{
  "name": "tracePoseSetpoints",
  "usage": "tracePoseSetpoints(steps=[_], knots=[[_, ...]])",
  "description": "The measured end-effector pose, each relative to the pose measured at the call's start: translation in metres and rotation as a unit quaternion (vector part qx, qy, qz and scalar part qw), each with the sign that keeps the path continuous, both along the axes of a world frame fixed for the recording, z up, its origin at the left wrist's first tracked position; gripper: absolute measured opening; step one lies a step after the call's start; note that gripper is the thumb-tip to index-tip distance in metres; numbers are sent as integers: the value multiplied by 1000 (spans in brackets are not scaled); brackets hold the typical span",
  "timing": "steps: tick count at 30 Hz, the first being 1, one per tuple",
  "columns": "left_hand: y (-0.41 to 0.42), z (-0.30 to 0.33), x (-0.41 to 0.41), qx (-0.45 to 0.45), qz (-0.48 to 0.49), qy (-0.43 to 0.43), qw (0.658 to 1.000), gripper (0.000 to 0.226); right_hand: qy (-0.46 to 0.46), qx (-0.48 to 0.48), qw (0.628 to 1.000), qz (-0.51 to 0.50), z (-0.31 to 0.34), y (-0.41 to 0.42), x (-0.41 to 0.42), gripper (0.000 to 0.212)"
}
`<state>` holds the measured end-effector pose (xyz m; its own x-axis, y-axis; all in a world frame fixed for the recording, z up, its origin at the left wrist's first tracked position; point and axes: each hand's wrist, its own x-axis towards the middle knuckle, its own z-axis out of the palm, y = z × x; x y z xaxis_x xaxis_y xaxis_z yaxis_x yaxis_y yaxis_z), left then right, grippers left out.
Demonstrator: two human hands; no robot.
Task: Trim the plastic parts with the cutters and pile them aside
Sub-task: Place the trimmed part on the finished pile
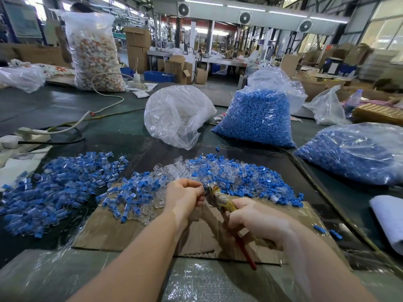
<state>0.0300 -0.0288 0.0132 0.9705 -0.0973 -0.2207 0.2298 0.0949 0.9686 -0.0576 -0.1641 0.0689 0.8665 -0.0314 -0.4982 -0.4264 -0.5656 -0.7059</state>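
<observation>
- Left hand [185, 194] at centre frame, fingers curled and pinching one small plastic part [204, 188] right up against the nose of the cutters [220, 198].
- Right hand [254, 219], lower right of centre, wrapped tight round the taped handles; one red handle tip [248, 259] pokes out below the palm.
- Whether the jaws are biting yet, I cannot tell; the part is mostly hidden behind the fingertips.
- To do it well, I'd say: keep the part steady, set the blades flush to the body so no stub is left, and keep the pinching fingertips clear of the cut.
- Count: one pair of cutters, one part in hand, two hands at work.
- Loose parts are far too many to count: one spread at left [56, 188], one heap just beyond the hands [229, 171]. Which is the finished pile, I cannot say.
- Bags: two of blue pieces, upper right [255, 120] and right edge [353, 153]; one clear bag [176, 114] at upper centre.
- One cardboard sheet [122, 232] under the work.
</observation>
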Motion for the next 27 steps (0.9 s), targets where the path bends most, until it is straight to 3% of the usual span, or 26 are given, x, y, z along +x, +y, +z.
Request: tracePoseSetpoints(steps=[6,10,15,18,19,22,25,27], knots=[[-1,0,-2,-14,7,21,1000,10,-14,-43,999,-1,-2,2,2,29],[-2,1,-6,-8,6,13,1000,10,-35,-87,996,10,-4,5,3,4],[-3,2,-7,1,6,-6,1000,10,-79,-119,990,16,-15,8,5,16],[-2,2,-7,1,16,-8,1000,9,-93,-64,994,-8,-18,7,5,5],[0,2,-7,5,21,-12,1000,9,-95,-39,994,-19,-18,6,5,11],[11,2,-2,136,54,-103,984,7,-127,-46,990,-52,-24,0,6,20],[31,3,4,325,107,-243,908,11,-165,-217,961,-52,-33,-8,8,29],[42,1,12,380,132,-286,870,17,-178,-298,937,-38,-39,-12,7,43]])
